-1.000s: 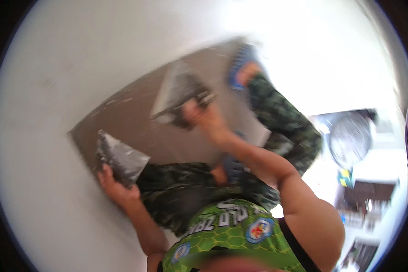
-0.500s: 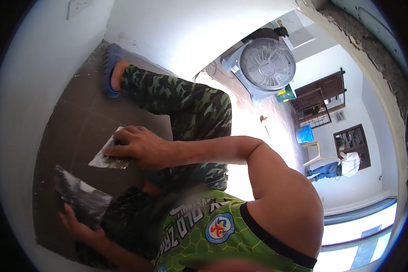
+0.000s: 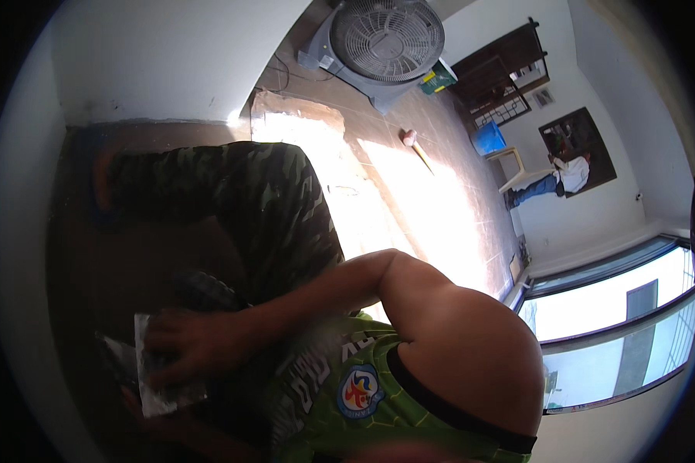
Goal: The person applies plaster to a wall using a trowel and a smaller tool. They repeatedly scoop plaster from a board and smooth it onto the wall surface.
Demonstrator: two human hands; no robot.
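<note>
My right hand (image 3: 201, 343) is closed around a flat putty trowel (image 3: 171, 400) with a pale blade smeared white. Behind and below it my left hand (image 3: 133, 403), dark and partly hidden, grips a flat shiny plate (image 3: 118, 356) streaked with white paste. The trowel is right over this plate and covers much of it; whether the two touch I cannot tell. My legs in camouflage trousers (image 3: 278, 193) are bent beside both hands.
White walls (image 3: 170, 62) close in at the left and top. Beyond my knee are a big floor fan (image 3: 386, 38), a mallet (image 3: 415, 145), a green bucket (image 3: 439, 78), a blue bucket (image 3: 488, 139) and a beige chair (image 3: 510, 163). A person in white (image 3: 573, 176) is farther off.
My right hand has moved down and left with the trowel, from over the floor to the plate in my left hand. The view has swung, so the room sits differently.
</note>
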